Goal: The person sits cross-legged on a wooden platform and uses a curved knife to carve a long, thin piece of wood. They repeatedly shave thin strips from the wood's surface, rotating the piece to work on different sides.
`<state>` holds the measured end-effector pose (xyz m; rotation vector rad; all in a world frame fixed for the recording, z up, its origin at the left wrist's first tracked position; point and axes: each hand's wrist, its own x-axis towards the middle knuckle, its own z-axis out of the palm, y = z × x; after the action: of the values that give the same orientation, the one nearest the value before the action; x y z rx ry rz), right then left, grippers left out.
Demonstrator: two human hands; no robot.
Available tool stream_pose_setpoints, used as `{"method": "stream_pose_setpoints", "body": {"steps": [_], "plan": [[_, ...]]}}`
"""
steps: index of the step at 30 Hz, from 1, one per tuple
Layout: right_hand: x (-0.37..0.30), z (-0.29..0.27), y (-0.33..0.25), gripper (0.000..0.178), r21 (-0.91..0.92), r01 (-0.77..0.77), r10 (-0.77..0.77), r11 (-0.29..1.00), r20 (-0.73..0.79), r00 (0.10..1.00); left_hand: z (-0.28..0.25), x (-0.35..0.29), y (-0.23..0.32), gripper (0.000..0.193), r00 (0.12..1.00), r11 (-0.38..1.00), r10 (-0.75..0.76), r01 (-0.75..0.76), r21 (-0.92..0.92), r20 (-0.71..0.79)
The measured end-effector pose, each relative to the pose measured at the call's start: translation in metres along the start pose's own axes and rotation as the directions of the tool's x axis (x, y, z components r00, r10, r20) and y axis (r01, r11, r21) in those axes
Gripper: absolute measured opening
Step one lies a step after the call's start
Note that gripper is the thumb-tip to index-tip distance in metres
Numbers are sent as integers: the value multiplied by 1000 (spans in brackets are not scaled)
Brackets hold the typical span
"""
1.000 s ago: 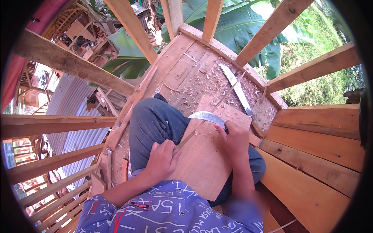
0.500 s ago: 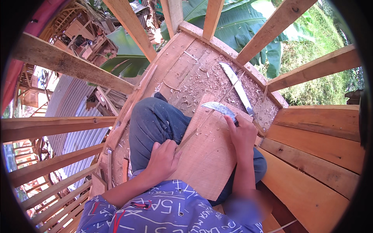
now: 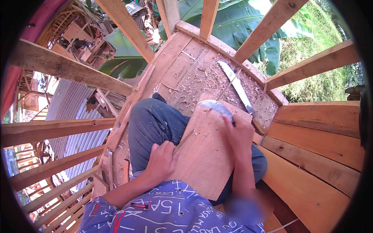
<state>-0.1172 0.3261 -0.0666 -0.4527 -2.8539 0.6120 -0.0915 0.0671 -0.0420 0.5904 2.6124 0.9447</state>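
A wide wooden board lies slanted across my lap. My left hand is closed on the near end of a thin strip, which looks like split wood or bamboo and runs over the board toward the far right. In my right hand is the dark handle of a curved knife. Its blade points left above the board's far end and crosses the strip; whether the edge touches it I cannot tell. Some motion blurs the blade.
Beyond the board, a long machete rests on the plank floor among many wood shavings. Wooden railing posts surround me on the left and far sides. Orange-brown planks stand at right. Large green leaves hang outside.
My right hand and the curved knife have shifted slightly left and away from me along the strip. My left hand stays in nearly the same place.
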Motion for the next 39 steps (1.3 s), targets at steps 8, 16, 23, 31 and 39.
{"method": "stream_pose_setpoints", "body": {"steps": [8, 16, 23, 31, 39], "plan": [[0, 1, 3, 47, 20, 44, -44, 999, 10, 999, 1, 0, 2, 15, 1000, 1000, -10, 10, 10, 9], [3, 3, 7, 48, -15, 52, -51, 999, 64, 997, 3, 2, 3, 14, 1000, 1000, 13, -13, 11, -8], [1, 1, 9, 48, 90, 193, -198, 977, 52, 979, 4, -1, 0, 12, 1000, 1000, 3, -3, 22, -14], [3, -5, 19, 46, 77, 124, -129, 989, 55, 990, 6, -1, 4, 14, 1000, 999, 6, -6, 54, -7], [20, -31, 47, 49, 66, -292, 294, 954, -21, 956, 6, -2, 7, 14, 1000, 998, 0, 2, 65, -23]]}}
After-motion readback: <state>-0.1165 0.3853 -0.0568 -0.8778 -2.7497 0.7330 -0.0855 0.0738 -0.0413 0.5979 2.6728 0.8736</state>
